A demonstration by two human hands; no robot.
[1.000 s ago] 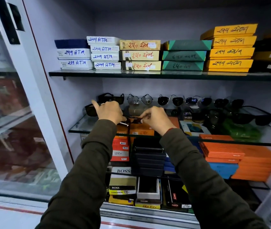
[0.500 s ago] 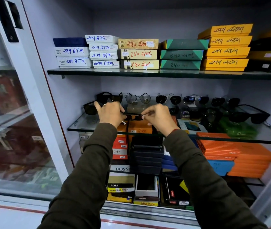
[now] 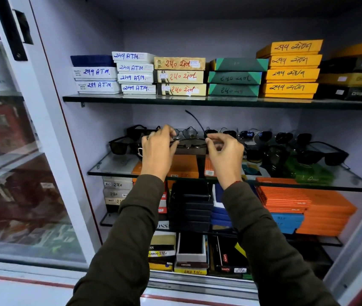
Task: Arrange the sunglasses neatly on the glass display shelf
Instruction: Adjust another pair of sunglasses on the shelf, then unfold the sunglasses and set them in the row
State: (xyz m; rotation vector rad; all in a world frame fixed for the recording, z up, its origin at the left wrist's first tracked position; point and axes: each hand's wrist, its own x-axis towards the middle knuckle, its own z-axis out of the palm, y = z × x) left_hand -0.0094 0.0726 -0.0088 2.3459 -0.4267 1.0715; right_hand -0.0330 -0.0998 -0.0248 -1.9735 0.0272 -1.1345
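A dark pair of sunglasses (image 3: 190, 142) hangs between my two hands above the glass display shelf (image 3: 113, 166). My left hand (image 3: 159, 149) pinches its left end and my right hand (image 3: 224, 153) pinches its right end. One thin temple arm sticks up behind toward the upper shelf. A row of several sunglasses (image 3: 255, 135) lines the back of the shelf. Black sunglasses (image 3: 120, 145) sit at the left end and a bigger black pair (image 3: 321, 154) at the right.
An upper shelf (image 3: 197, 100) carries stacked labelled boxes (image 3: 180, 76). Below the glass shelf are orange boxes (image 3: 303, 206), black cases (image 3: 190, 206) and more boxes. A sliding glass door (image 3: 21, 151) stands on the left. Green pouches (image 3: 310, 173) lie on the shelf's right.
Both hands have lifted the sunglasses up from near the shelf's front to the height of the back row. One temple arm now sticks up.
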